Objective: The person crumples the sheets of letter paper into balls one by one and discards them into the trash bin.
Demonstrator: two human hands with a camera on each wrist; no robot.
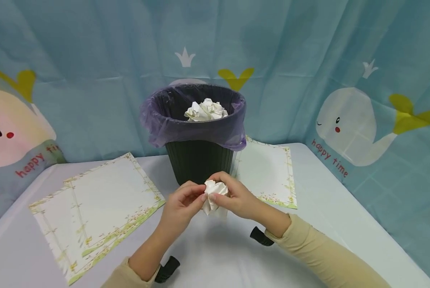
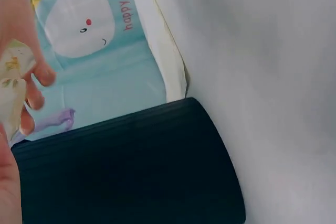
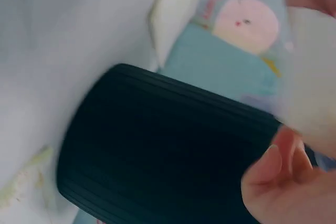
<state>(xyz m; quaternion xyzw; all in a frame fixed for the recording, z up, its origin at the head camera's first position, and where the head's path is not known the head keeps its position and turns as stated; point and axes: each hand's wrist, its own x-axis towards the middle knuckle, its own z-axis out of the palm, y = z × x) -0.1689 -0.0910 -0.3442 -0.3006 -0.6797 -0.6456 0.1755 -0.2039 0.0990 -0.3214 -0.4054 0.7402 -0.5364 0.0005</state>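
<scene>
A crumpled sheet of white paper (image 1: 216, 191) is between both hands, in front of the dark bin. My left hand (image 1: 182, 204) pinches its left side between thumb and fingers. From the right, my right hand (image 1: 238, 196) grips the same paper, thumb in front and fingers curled over the top. The left wrist view shows the crumpled paper (image 2: 13, 80) at the left edge, with printed floral bits on it. In the right wrist view the paper (image 3: 312, 77) is blurred above a hand's curled fingers.
Behind the hands stands a dark ribbed bin (image 1: 200, 160) with a purple bag (image 1: 233, 134); crumpled paper (image 1: 205, 110) shows inside. Flat floral-bordered sheets (image 1: 110, 200) overlap at left. Another bordered sheet (image 1: 269, 172) lies right of the bin. A blue curtain (image 1: 128, 60) encloses the table.
</scene>
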